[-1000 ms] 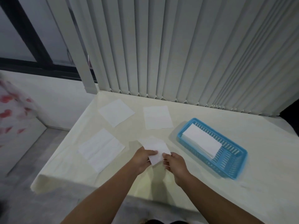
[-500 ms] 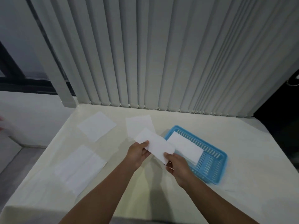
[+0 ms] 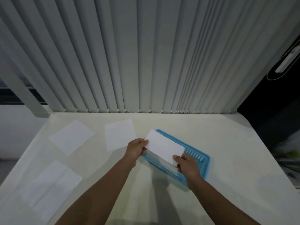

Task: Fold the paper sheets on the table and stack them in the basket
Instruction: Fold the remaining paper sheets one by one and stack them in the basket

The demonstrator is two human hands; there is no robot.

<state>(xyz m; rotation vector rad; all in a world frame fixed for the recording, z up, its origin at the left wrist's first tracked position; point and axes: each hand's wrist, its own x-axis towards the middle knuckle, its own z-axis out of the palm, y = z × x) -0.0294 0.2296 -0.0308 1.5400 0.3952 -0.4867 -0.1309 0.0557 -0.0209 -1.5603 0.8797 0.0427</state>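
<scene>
A folded paper sheet [image 3: 164, 147] is held level over the blue plastic basket [image 3: 201, 161], pinched at its far-left end by the left hand [image 3: 135, 149] and at its near-right corner by the right hand [image 3: 186, 164]. Beneath it, white folded paper is seen lying in the basket. Three unfolded sheets [image 3: 71, 137] are spread flat on the cream table [image 3: 227, 143], all to the left of the basket.
</scene>
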